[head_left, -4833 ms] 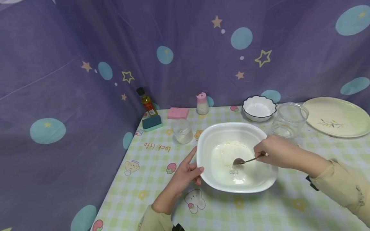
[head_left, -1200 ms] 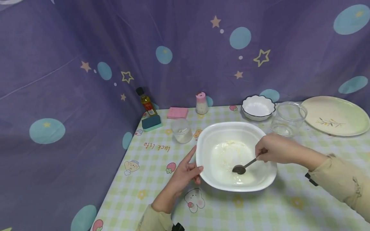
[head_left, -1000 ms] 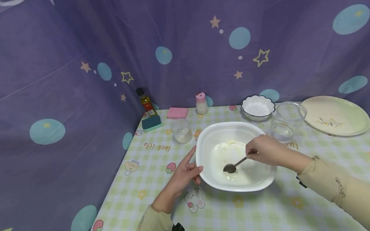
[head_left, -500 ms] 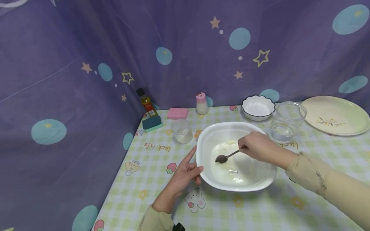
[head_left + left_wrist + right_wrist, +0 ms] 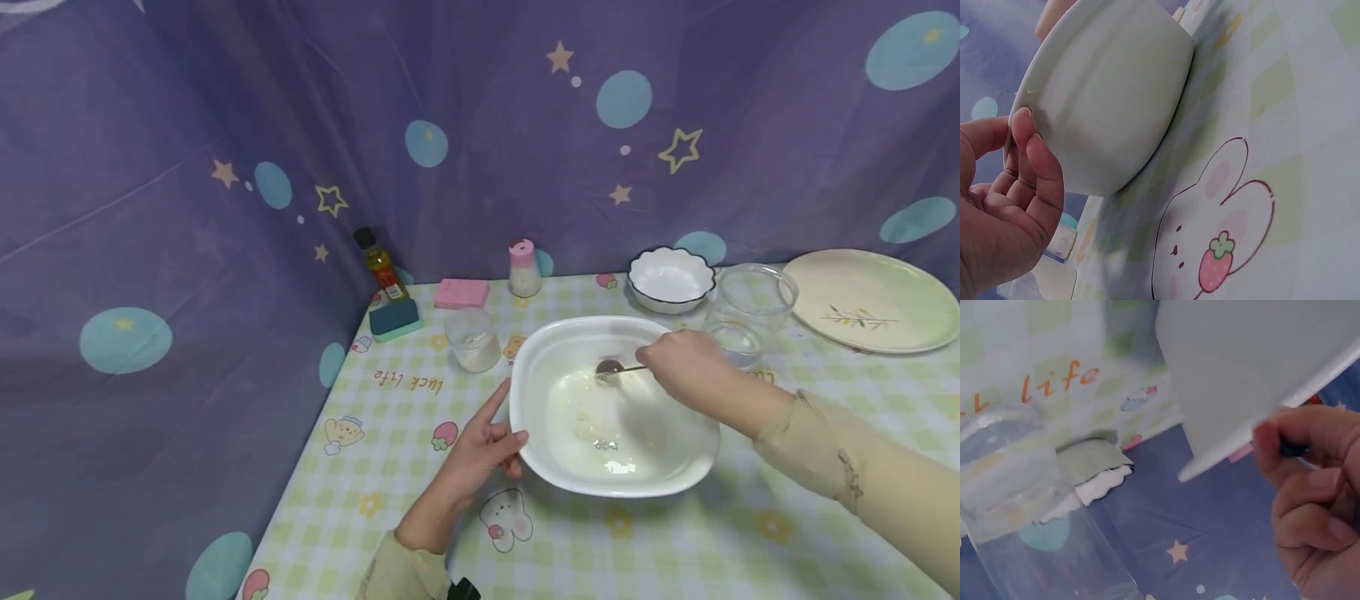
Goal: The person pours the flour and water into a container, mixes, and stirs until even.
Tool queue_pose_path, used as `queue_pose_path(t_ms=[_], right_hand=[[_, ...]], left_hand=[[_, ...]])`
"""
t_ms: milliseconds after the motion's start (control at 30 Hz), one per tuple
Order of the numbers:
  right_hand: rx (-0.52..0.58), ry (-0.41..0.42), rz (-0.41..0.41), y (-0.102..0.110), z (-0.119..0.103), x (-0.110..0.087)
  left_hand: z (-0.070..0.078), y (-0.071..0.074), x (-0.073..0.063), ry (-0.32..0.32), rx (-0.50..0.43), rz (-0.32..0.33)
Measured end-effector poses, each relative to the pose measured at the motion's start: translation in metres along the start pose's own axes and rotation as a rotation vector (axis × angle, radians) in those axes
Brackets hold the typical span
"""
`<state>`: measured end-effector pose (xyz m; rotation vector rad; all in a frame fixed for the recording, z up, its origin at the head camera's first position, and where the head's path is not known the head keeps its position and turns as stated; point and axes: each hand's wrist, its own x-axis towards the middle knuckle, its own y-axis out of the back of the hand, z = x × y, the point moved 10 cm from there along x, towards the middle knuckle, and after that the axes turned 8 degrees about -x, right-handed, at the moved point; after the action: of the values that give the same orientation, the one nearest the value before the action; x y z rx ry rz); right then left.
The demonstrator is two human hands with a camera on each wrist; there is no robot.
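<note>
2 hands (image 5: 482, 450) (image 5: 688, 367) at 1 basin (image 5: 536, 408) — 1 spoon (image 5: 609, 367) in right

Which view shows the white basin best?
The head view: it shows the white basin from above, with inside and rim, though the right hand hides part. Both wrist views show only its outer wall and some rim.

– What sits left of the shaker (image 5: 524, 272) on the table (image 5: 315, 508)?
– A pink sponge (image 5: 461, 293) near it, then farther left a bottle (image 5: 385, 273) and a teal sponge (image 5: 394, 318).
– And to its right?
– A scalloped bowl (image 5: 671, 282), then a clear jar (image 5: 752, 302), and farthest from it a plate (image 5: 873, 296).
– Nearer than the shaker?
– A cup (image 5: 474, 343), to its front left.
– Behind it?
– A purple curtain (image 5: 480, 79).
</note>
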<state>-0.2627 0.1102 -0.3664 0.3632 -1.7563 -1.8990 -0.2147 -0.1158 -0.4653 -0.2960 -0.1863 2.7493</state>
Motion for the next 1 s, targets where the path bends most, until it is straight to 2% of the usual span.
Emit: queue_pose_path(t_ms=[333,533,700,867,1000], right_hand=[[0.011,0.034,-0.103,0.013,0.005,-0.015],[0.127,0.113,-0.152,0.02,0.002,-0.024],[0.237,0.185,-0.214,0.017,-0.007,-0.029],[0.337,0.235,-0.172,0.011,-0.021,-0.028],[0.336,0.232,-0.098,0.008,-0.029,-0.025]], left_hand=[[0.001,-0.001,0.0,0.012,-0.004,0.007],[0.002,-0.001,-0.001,0.014,-0.008,0.007],[0.002,-0.001,-0.001,0.011,-0.015,0.007],[0.0,0.0,0.0,0.013,-0.015,0.006],[0.0,-0.001,0.0,0.008,-0.01,0.002]])
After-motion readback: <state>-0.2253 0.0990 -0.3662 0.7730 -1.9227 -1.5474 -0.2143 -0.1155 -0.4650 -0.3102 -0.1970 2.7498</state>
